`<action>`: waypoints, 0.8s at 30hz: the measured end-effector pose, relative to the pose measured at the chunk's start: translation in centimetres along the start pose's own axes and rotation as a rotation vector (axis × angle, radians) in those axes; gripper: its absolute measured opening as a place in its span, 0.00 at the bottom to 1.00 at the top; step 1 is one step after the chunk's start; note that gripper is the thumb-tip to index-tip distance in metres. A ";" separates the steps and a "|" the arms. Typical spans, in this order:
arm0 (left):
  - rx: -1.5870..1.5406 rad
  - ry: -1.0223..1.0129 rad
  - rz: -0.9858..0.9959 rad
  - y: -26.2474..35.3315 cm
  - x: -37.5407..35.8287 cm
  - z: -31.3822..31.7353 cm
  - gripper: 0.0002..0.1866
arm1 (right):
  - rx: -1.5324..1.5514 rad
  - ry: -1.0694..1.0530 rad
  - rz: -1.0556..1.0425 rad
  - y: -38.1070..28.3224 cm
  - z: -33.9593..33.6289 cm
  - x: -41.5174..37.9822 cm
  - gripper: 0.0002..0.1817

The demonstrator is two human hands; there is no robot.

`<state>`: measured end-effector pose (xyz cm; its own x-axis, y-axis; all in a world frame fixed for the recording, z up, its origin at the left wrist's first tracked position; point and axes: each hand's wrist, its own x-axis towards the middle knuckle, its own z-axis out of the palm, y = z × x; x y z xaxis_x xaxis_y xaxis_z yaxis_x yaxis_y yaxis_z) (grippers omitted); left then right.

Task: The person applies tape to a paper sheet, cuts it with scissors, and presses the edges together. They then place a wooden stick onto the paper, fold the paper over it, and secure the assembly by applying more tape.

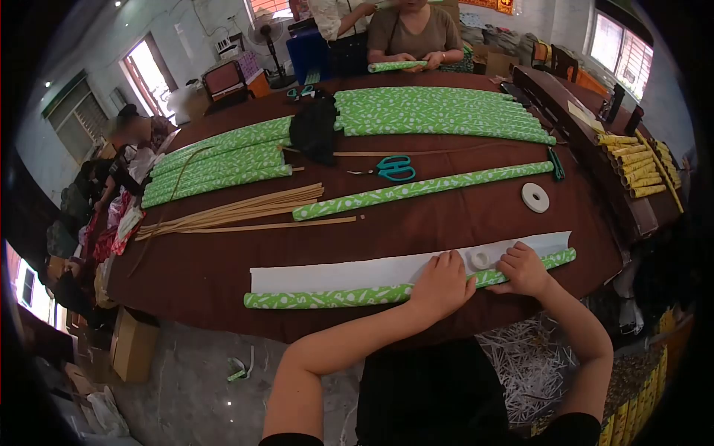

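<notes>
A partly unrolled roll of green patterned wrapping paper (335, 297) lies along the near table edge, its white underside (335, 275) spread flat behind it. My left hand (444, 284) is closed over the roll near its middle, fingers bent onto the white side. Further right, my right hand (523, 269) is curled over the same roll, its thumb low at the front edge. Between my hands, a small roll of white tape (480, 259) rests on the white sheet, close to my right fingers. Whether a piece of tape is in my right fingers is hidden.
Beyond lie a finished green roll (424, 192), teal scissors (396, 169), a wider tape roll (535, 198), brown strips (245, 207) and stacked green rolls (439, 111). A black cloth (314, 130) separates two stacks. Across the table, a person (416, 37) holds another roll. Paper shreds (524, 364) cover the floor.
</notes>
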<state>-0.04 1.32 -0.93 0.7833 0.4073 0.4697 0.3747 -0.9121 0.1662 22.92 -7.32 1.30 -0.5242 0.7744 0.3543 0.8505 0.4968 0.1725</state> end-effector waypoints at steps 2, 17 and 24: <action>-0.005 -0.019 0.008 0.1 0.0 -0.1 0.23 | 0.024 0.029 -0.025 0.0 0.3 0.1 0.24; 0.059 -0.023 -0.026 -1.0 0.0 0.2 0.23 | 0.057 0.003 0.008 0.7 0.7 1.5 0.24; 0.055 -0.048 -0.045 -0.7 -0.1 -0.1 0.24 | 0.069 -0.016 -0.013 1.1 1.3 0.9 0.24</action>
<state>-0.45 1.93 -1.05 0.7873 0.4507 0.4208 0.4358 -0.8895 0.1373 23.32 -5.60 0.66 -0.5366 0.7734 0.3375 0.8388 0.5324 0.1135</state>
